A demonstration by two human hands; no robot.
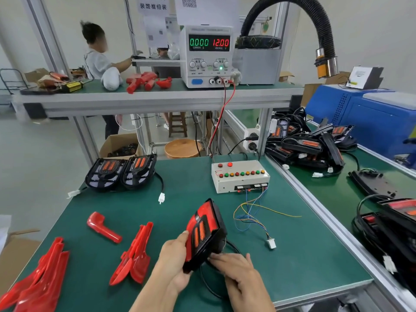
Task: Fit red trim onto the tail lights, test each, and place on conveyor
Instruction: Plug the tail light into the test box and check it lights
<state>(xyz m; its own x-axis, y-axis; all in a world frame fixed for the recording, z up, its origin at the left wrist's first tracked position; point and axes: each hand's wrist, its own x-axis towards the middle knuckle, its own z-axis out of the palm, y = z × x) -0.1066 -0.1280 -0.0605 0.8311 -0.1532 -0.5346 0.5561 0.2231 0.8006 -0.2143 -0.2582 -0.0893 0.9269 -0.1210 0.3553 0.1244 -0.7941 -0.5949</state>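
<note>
A black tail light [206, 233] with red trim on its face stands tilted above the green table. My left hand [174, 257] grips its left edge, thumb on the red face. My right hand [236, 270] rests at its lower right corner, fingers over the black cable there. Loose red trim pieces lie at the left: one curved piece [103, 229], a stack [135, 255] and a pile [38, 280] at the front left corner. Two bare tail lights [121, 173] sit at the table's back left. The white test box [239, 175] trails a wired plug [271, 243].
A power supply [208, 56] on the upper shelf reads 0.000 and 12.00. The conveyor [337, 188] at the right carries a heap of tail lights [308, 143] and more at the front right [391, 226]. A person stands behind at the back left.
</note>
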